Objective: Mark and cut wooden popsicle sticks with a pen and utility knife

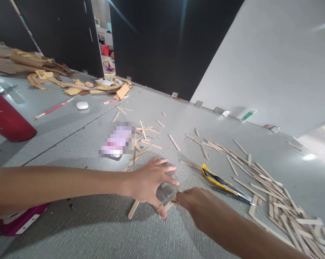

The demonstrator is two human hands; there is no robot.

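Observation:
My left hand (149, 183) lies on the grey table (97, 223) with fingers spread, its thumb pressing on a wooden stick (168, 206). My right hand (198, 208) pinches the end of that same stick with closed fingers. Another stick (133, 209) lies just under my left palm. A yellow utility knife (224, 184) lies just right of both hands, with its blade pointing right. Several loose wooden sticks (281, 208) are heaped at the right.
A phone (116, 144) lies beyond my left hand among scattered sticks. A red cylinder (8, 118) stands at the left. Cardboard scraps (44, 72) pile up at the far left, near a white case (82, 105). Dark partitions stand behind.

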